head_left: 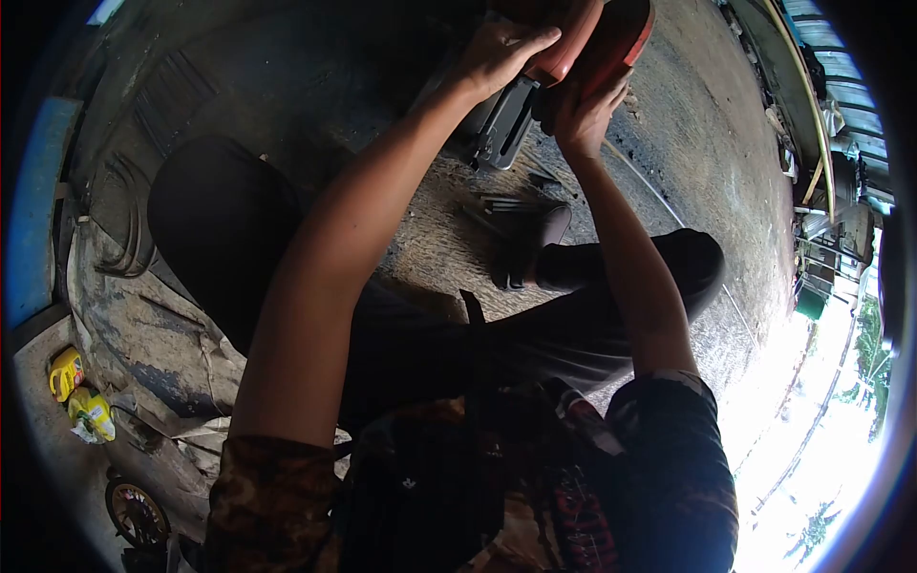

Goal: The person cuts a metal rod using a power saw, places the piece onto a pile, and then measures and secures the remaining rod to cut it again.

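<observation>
At the top of the head view is a red machine with rounded housings, cut off by the frame edge, so its exact kind does not show. My left hand grips its left side, thumb stretched along the red surface. On the lower right, my right hand has its fingers curled round the edge of the dark red part. A grey slotted metal piece hangs below the red housing, between my two hands. Both my arms reach up and forward over my bent legs.
My shoe rests on the rough concrete floor. A yellow container and a yellow-green packet lie at the left, near a small wheel. Clutter lines the right wall, beside a bright opening.
</observation>
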A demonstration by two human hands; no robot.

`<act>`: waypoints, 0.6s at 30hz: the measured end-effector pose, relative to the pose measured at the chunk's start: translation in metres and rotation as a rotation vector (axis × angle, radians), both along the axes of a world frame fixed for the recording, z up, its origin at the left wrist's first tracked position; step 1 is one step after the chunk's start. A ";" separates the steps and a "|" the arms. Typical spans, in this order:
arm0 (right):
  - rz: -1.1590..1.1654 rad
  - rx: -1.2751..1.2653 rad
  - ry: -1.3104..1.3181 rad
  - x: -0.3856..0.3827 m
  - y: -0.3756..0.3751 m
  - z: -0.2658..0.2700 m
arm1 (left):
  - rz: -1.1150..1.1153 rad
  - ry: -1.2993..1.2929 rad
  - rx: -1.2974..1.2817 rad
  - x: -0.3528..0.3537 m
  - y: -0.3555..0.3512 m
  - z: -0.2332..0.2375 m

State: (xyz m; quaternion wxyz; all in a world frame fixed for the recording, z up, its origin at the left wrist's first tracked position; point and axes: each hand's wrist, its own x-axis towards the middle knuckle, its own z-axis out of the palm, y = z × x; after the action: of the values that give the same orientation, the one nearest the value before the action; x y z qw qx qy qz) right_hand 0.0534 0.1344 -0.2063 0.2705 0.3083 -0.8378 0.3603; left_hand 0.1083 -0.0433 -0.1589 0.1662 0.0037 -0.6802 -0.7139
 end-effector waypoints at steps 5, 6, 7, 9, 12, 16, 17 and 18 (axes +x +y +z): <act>0.038 0.001 0.067 0.007 -0.001 -0.004 | -0.002 -0.006 0.038 0.000 0.000 -0.016; 0.036 0.001 0.068 0.007 -0.001 -0.005 | -0.041 -0.018 0.029 0.000 -0.001 -0.017; 0.030 0.003 0.063 0.007 -0.001 -0.006 | -0.041 -0.017 0.029 -0.002 -0.001 -0.019; 0.026 0.006 0.052 0.009 -0.001 -0.008 | 0.010 -0.030 -0.017 -0.001 0.000 -0.022; 0.009 -0.026 -0.014 0.010 -0.001 -0.008 | -0.012 -0.027 0.013 -0.001 0.001 -0.021; -0.004 0.005 0.015 0.006 -0.002 -0.008 | -0.085 0.027 0.123 0.002 0.004 -0.016; -0.009 -0.014 -0.025 0.005 0.000 -0.006 | -0.068 -0.003 -0.020 0.001 0.000 -0.014; -0.018 -0.017 -0.025 0.004 0.001 -0.001 | -0.049 -0.031 -0.164 -0.001 -0.002 -0.010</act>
State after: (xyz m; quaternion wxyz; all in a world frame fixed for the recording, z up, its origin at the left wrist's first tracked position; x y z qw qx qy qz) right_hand 0.0575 0.1350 -0.2070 0.2660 0.2937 -0.8409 0.3687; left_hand 0.1068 -0.0452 -0.1685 0.1379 -0.0158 -0.7388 -0.6595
